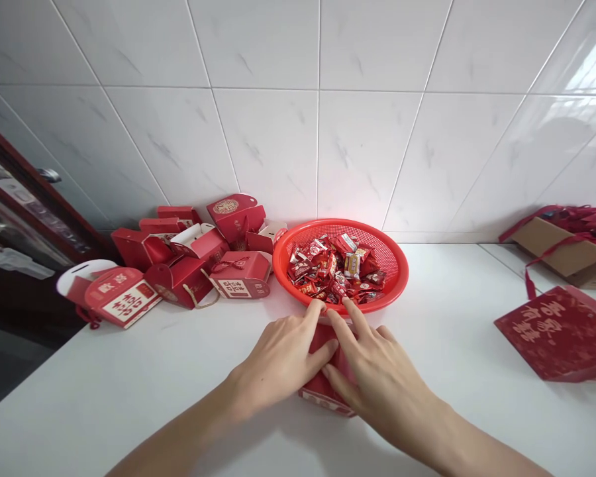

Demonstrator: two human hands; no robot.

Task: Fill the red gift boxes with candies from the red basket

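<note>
red box (322,386) sits beneath a person's left hand (278,351) and right hand (377,364), fingers touching its top; whether either grip is clamped on it cannot be told. it lies on a white surface (451,324), near a red basket (402,265) of wrapped candies (335,271), with smaller cartons (181,281) at left, a gold-lettered package (561,334) at right and a tiled wall (367,152) behind.

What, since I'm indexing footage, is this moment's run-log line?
left hand: on red box; right hand: on same box; red basket: candies inside, beyond box; more boxes: left of basket
</note>
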